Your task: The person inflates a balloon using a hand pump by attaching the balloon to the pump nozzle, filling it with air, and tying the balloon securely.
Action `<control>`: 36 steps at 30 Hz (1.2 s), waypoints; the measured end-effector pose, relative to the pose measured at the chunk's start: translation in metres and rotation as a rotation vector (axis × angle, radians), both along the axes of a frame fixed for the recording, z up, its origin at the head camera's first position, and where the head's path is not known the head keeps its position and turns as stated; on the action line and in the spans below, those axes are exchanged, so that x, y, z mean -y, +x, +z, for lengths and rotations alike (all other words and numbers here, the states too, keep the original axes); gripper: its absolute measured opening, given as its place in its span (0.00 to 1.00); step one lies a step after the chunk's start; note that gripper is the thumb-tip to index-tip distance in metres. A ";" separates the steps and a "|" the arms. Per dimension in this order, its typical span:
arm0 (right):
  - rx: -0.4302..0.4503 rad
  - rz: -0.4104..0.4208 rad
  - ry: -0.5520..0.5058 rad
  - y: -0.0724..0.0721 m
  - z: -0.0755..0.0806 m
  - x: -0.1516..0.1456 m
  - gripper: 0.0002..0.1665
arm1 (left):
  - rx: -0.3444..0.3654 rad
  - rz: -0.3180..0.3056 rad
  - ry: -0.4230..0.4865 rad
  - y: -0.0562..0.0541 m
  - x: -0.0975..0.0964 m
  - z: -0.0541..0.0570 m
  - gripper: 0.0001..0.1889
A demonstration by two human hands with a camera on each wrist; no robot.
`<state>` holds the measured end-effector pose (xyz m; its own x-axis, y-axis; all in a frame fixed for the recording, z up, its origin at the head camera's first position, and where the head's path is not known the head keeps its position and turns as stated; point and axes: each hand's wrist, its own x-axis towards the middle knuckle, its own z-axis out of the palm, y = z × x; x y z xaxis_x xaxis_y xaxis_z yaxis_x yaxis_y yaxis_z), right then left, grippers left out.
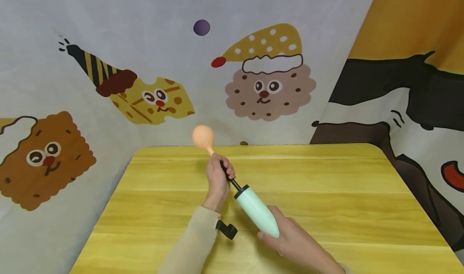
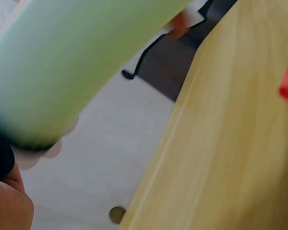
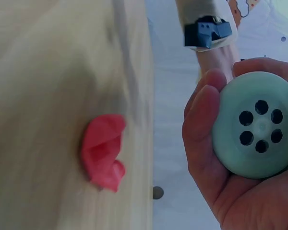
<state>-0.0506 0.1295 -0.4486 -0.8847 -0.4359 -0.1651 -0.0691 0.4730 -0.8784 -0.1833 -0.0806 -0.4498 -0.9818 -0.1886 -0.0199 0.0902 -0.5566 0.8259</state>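
Note:
A mint-green balloon pump point(image 1: 258, 210) slants across the head view, its black rod reaching up-left from the black collar. My left hand point(image 1: 217, 182) grips the black nozzle end, fingers curled round it. A small, round, partly inflated peach balloon point(image 1: 203, 137) rises just above that fist; its neck runs down into the fingers, which hide where it meets the nozzle. The wide rear of the pump lies in my right hand point(image 1: 291, 237), with fingers and thumb wrapped round the body. Its holed end cap point(image 3: 261, 124) faces the right wrist camera. Below, a limp red balloon point(image 3: 103, 152) lies on the table.
The wood-grain table point(image 1: 326, 185) spans the space under both hands. Behind it hangs a white cloth point(image 1: 174, 56) printed with cartoon snacks. A black wrist mount point(image 1: 226, 229) juts from the left sleeve.

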 end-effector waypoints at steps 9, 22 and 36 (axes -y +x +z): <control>0.020 -0.048 -0.030 -0.013 -0.005 0.018 0.44 | 0.051 0.001 -0.013 0.000 -0.003 -0.005 0.25; -0.132 0.003 0.133 0.012 -0.002 -0.013 0.37 | 0.029 0.096 0.018 -0.012 0.022 0.002 0.22; 0.019 0.022 -0.080 -0.024 -0.004 0.015 0.41 | 0.034 0.029 -0.020 -0.003 0.003 0.003 0.25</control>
<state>-0.0750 0.1141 -0.4522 -0.8718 -0.4678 -0.1455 -0.0619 0.3998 -0.9145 -0.1868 -0.0838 -0.4466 -0.9748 -0.2175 -0.0490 0.0777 -0.5373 0.8398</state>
